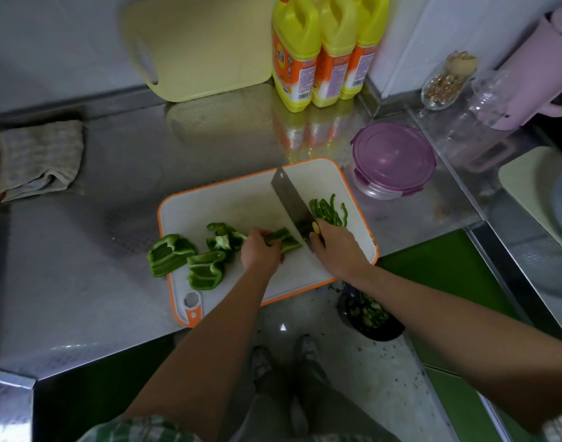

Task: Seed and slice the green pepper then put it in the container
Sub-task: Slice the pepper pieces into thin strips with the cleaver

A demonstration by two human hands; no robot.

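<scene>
While my left hand [260, 252] curls over a glossy pepper piece [284, 240] at centre frame on the orange-rimmed board [228, 202], my right hand [335, 250] grips the flat steel cleaver [289, 199], hiding most of its handle.

Three yellow bottles [324, 49] stand by the back wall, each with an orange label [294, 71]. The labels carry a round logo with characters and blocks of small print, all too blurred to read. A barcode [303, 96] sits at the foot of the front bottle's label, its digits illegible. A small dark marking low on the pink kettle [534, 68] cannot be read either.
</scene>
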